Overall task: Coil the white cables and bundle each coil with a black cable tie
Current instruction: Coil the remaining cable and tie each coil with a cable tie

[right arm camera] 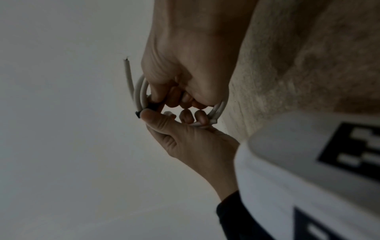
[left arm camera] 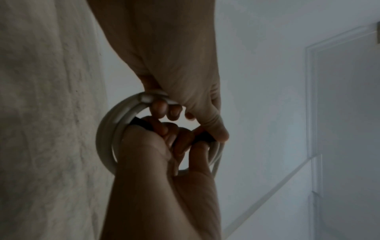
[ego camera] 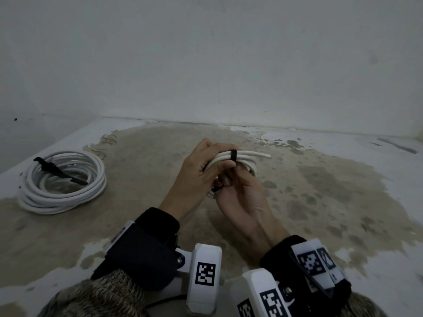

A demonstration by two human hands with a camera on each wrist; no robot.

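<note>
I hold a small white cable coil in the air over the floor with both hands. A black cable tie wraps its top strands. My left hand grips the coil, thumb pressed beside the tie. My right hand curls its fingers round the tie's loose tail under the coil. In the left wrist view the coil rings both hands and the tie runs between the fingers. The right wrist view shows the cable's cut end sticking out past the tie.
A larger white cable coil lies on the floor at the left with a second black tie loose across it. The stained concrete floor meets a pale wall just behind the hands.
</note>
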